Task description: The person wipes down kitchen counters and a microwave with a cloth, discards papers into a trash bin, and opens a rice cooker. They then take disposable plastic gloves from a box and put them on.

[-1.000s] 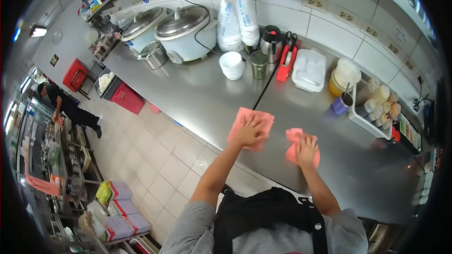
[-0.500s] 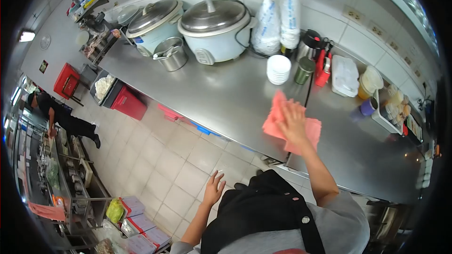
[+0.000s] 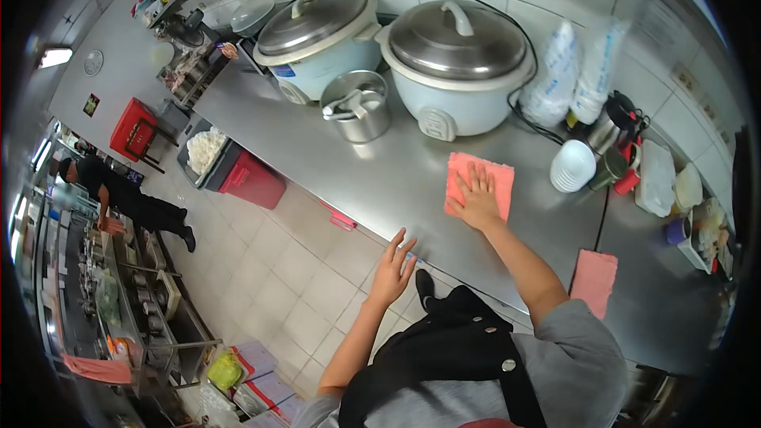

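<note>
Right hand (image 3: 476, 200): palm down, fingers spread flat on a pink cloth (image 3: 504, 188), not gripping it. Cloth sits on the steel counter (image 3: 317, 160), well in from the front edge, in front of the large rice cooker (image 3: 456, 99). Narrow strip of bare steel between cloth and cooker base.

Left hand (image 3: 388, 276): empty, fingers loosely spread, raised, well apart from the right. Fingertips overlap the front edge in view; can't tell if they touch it. Tiled floor (image 3: 309, 247) shows behind the wrist.

Room around the cloth: left side is bare steel up to the small metal pot (image 3: 366, 120), which stands beside the cooker. Right side has a clear gap, then the stack of white bowls (image 3: 572, 168) with a green container (image 3: 609, 170) just beside it. Toward the person, bare steel to the front edge; right forearm crosses that edge.

Second pink cloth (image 3: 594, 284) lies flat by the dark counter seam, close to the front edge and the right sleeve (image 3: 583, 349), untouched.

Floor side: red bin (image 3: 252, 181) stands along the front edge toward the far end, well clear of the left hand. Co-worker (image 3: 131, 198) well apart, across the aisle.
</note>
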`<act>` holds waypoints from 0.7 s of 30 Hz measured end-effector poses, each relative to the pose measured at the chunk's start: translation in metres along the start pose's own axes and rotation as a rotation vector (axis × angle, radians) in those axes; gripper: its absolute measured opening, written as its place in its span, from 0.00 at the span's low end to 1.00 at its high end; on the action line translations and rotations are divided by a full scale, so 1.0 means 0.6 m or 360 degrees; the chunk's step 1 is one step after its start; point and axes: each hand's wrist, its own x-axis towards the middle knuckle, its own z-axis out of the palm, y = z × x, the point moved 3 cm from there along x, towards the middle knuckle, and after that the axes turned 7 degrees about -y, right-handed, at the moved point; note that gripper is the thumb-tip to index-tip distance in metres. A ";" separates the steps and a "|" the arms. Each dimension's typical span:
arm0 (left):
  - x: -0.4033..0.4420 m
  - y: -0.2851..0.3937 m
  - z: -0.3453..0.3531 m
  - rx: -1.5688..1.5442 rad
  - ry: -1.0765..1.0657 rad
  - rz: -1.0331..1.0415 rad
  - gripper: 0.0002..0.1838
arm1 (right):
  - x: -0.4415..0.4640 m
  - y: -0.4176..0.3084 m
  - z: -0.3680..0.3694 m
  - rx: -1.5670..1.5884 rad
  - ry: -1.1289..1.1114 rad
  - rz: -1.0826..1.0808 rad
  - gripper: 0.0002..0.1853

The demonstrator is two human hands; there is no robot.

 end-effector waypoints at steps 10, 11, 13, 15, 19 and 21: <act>0.164 -0.125 -0.108 -0.0160 0.0148 -0.0034 0.24 | 0.194 -0.239 0.102 -0.0095 0.0017 -0.0352 0.36; 0.185 -0.155 -0.101 -0.0316 0.0268 -0.0015 0.25 | 0.207 -0.262 0.115 0.0101 0.0044 -0.0431 0.33; 0.218 -0.212 -0.081 -0.0479 0.0383 -0.0014 0.27 | 0.227 -0.282 0.126 0.0303 0.0050 -0.0507 0.31; 0.246 -0.258 -0.064 -0.0444 0.0211 -0.0048 0.29 | 0.252 -0.264 0.110 0.2394 -0.0267 -0.0359 0.34; 0.249 -0.305 -0.090 0.0775 -0.0232 0.0162 0.31 | 0.246 -0.248 0.055 0.2130 0.0225 -0.0055 0.28; 0.241 -0.346 -0.137 0.0750 -0.0229 0.0308 0.31 | 0.232 -0.280 0.009 0.1796 0.0378 -0.0012 0.26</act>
